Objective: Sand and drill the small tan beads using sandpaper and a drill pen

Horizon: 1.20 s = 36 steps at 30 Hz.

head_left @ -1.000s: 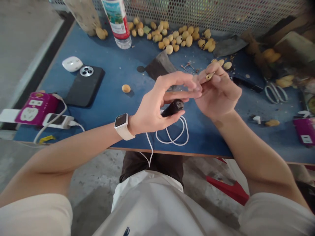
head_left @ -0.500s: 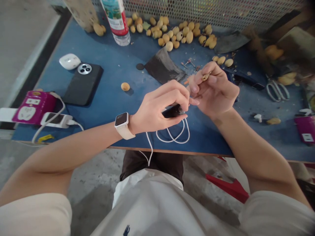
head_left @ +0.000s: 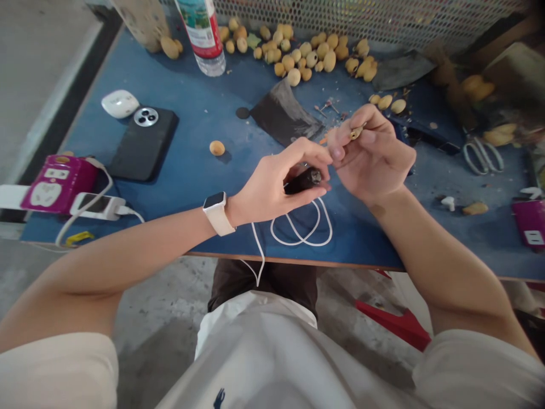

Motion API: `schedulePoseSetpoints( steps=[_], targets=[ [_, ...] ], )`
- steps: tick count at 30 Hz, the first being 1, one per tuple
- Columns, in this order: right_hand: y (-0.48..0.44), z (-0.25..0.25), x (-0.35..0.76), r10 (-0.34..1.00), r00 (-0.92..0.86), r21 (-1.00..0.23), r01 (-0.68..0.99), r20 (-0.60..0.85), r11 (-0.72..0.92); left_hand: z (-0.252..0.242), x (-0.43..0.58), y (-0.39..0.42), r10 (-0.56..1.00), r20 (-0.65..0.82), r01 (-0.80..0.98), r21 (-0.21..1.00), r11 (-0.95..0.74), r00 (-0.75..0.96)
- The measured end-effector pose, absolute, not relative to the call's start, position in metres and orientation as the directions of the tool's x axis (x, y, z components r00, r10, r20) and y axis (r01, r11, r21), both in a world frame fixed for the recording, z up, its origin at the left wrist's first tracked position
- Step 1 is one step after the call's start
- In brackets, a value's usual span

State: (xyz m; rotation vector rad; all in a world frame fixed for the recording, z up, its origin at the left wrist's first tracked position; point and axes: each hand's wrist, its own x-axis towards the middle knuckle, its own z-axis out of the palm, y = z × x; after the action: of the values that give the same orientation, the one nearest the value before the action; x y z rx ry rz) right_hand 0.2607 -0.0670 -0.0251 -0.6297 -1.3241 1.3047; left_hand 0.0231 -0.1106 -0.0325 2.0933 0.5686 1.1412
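My left hand (head_left: 279, 180), with a watch (head_left: 217, 211) on its wrist, is closed around a black cylindrical tool (head_left: 300, 180). The tool's metal-looking tip faces right; most of its body is hidden in the palm. Between the thumb and fingers of my right hand (head_left: 377, 150) is a small brass-coloured piece (head_left: 356, 133) with a hole in its end. Both hands are close together above the blue table, their fingertips nearly meeting. A white cable (head_left: 298, 243) loops beneath my left hand; where it joins the tool is hidden.
Small yellow gourds (head_left: 306, 54) cluster along the back near a water bottle (head_left: 204, 40). A single gourd (head_left: 217, 148), a black phone (head_left: 145, 145) and a purple socket block (head_left: 57, 184) are to the left. Scissors (head_left: 483, 154) and a dark sheet (head_left: 285, 113) also lie here.
My left hand's fingers have lifted off the tool's tip, so its end shows more now. My right hand has stayed almost in place, still pinching the brass-coloured piece.
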Motion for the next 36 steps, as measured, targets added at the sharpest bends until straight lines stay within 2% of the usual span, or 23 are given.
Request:
schedulePoseSetpoints(
  steps=[5, 12, 16, 20, 23, 28, 36],
  targets=[
    [-0.071, -0.022, 0.253, 0.892, -0.222, -0.850, -0.457, 0.393, 0.260, -0.027, 0.022, -0.107, 0.675, 0.468, 0.097, 0.778, -0.621, 0.570],
    [-0.068, -0.031, 0.263, 0.905, -0.294, -0.906, -0.380, 0.308, 0.185, -0.028, 0.020, -0.102, 0.616, 0.482, 0.085, 0.741, -0.666, 0.623],
    [-0.074, -0.025, 0.257, 0.890, -0.292, -0.903, -0.359, 0.350, 0.236, -0.026, 0.018, -0.104, 0.660, 0.464, 0.192, 0.714, -0.674, 0.591],
    [-0.077, -0.024, 0.250, 0.907, -0.203, -0.907, -0.292, 0.369, 0.304, -0.033, 0.009, -0.094, 0.745, 0.422, 0.430, 0.625, -0.652, 0.516],
    [-0.075, -0.029, 0.250, 0.915, -0.159, -0.925, -0.158, 0.370, 0.346, -0.046, -0.001, -0.078, 0.756, 0.425, 0.542, 0.528, -0.654, 0.498],
    [-0.074, -0.038, 0.252, 0.921, -0.198, -0.936, 0.037, 0.336, 0.350, -0.043, -0.007, -0.065, 0.675, 0.548, 0.533, 0.423, -0.733, 0.493],
    [-0.074, -0.043, 0.250, 0.916, -0.230, -0.940, 0.013, 0.328, 0.340, -0.032, -0.004, -0.068, 0.591, 0.571, 0.498, 0.333, -0.801, 0.569]
  ],
)
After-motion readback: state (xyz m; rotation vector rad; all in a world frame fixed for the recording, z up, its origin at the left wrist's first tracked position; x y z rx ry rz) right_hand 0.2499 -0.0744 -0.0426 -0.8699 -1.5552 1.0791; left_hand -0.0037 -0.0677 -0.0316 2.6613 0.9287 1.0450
